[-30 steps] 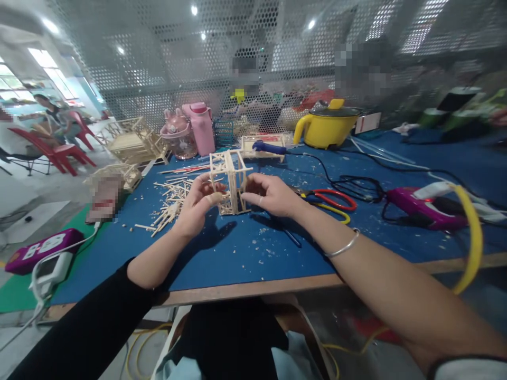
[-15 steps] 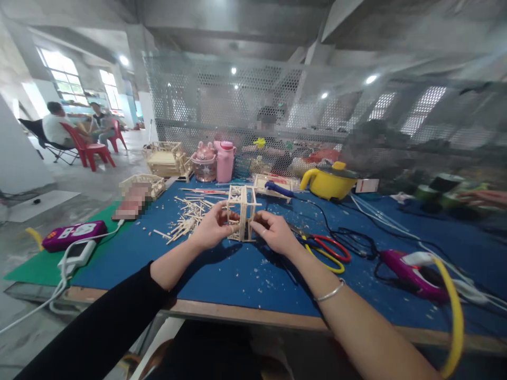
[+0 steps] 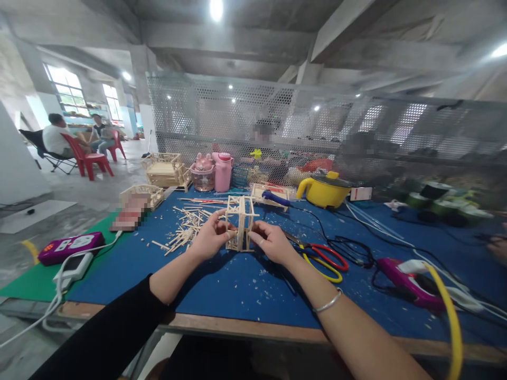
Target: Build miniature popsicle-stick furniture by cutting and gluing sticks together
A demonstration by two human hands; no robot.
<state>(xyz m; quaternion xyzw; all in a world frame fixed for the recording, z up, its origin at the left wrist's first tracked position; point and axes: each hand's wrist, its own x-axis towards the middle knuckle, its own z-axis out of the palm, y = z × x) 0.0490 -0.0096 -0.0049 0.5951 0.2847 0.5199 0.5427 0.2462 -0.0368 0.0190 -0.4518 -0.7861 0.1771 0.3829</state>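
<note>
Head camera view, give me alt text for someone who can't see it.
Both hands, left hand and right hand, grip a small wooden stick frame standing on a blue table. Loose sticks lie left of it, scissors right.

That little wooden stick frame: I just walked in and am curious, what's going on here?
A person holds a small open box frame of pale wooden sticks upright on the blue table mat, left hand and right hand gripping its sides. A heap of loose wooden sticks lies left of it, red-and-yellow-handled scissors to the right.
</note>
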